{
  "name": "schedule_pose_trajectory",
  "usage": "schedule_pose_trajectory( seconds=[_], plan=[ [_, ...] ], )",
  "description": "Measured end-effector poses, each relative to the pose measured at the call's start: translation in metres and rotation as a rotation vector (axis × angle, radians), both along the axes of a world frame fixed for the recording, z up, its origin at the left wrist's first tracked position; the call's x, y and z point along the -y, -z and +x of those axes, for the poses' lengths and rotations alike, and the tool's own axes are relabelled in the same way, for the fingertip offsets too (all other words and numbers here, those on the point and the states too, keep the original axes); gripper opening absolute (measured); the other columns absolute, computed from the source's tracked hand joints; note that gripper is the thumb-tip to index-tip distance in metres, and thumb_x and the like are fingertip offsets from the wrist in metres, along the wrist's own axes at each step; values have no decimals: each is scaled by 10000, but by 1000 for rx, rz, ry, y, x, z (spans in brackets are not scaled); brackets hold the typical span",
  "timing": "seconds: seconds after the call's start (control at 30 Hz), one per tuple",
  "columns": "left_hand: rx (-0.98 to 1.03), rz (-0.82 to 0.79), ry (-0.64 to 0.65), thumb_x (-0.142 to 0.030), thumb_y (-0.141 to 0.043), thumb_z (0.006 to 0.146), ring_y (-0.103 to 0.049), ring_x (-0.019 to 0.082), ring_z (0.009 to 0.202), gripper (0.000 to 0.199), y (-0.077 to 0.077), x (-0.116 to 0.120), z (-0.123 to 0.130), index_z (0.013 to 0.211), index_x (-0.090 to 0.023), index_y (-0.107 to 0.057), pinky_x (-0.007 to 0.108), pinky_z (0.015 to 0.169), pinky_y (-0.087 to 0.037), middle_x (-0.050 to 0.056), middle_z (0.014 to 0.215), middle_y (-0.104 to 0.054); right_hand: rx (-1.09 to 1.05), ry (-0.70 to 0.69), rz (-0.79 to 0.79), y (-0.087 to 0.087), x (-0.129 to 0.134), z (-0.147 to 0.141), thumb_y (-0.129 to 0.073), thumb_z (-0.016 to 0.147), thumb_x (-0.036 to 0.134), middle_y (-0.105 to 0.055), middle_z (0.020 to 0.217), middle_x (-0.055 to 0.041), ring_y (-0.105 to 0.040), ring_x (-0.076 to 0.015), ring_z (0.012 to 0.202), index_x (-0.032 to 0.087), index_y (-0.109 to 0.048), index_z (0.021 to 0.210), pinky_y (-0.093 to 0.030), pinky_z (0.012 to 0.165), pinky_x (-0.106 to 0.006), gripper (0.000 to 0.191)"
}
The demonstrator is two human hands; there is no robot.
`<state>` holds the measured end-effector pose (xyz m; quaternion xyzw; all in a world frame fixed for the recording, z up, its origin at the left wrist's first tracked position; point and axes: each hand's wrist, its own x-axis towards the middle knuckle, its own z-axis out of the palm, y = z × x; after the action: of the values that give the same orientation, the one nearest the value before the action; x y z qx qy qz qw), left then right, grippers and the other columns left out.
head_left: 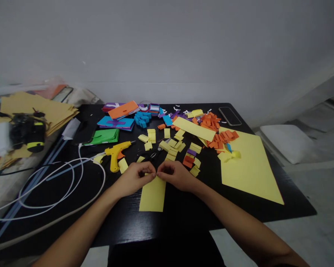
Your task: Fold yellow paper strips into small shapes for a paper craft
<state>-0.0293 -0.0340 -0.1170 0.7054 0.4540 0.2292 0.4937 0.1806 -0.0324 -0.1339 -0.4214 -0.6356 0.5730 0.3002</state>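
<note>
A yellow paper strip [152,194] lies near the front of the black table, its far end under my fingertips. My left hand [137,177] pinches at the strip's top left edge, thumb and forefinger together. Close against it, my right hand [178,175] pinches at the top right edge, the fingertips of both hands nearly meeting. Just beyond the hands are scissors [155,152], partly hidden, and several small folded yellow paper pieces [172,148]. Left of my left hand lies a yellow glue gun [116,154].
A large yellow sheet [247,167] covers the table's right side, below a phone [229,116]. Orange folded pieces [211,122], blue pieces [142,119] and stacked green paper [105,136] lie toward the back. White cable [72,185] loops at left.
</note>
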Motion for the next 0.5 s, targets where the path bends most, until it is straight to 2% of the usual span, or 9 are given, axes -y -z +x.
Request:
schedule_pose_trajectory(
  seconds=[0.3,0.5],
  plan=[
    [102,2,-23,-300,-635,878,-565,141,679,162,4,2,3,791,-169,-672,239,616,-402,1,726,-658,10,2,-4,-2,0,1,-673,805,238,-606,683,21,-509,-113,628,174,-693,796,-391,597,-239,68],
    [97,11,-35,-297,-636,883,-567,129,670,164,4,3,3,804,-160,-679,222,604,-396,-2,719,-665,-6,-10,-36,-4,-2,2,-674,797,241,-598,672,26,-504,-108,618,167,-688,793,-388,598,-238,75]
  ],
)
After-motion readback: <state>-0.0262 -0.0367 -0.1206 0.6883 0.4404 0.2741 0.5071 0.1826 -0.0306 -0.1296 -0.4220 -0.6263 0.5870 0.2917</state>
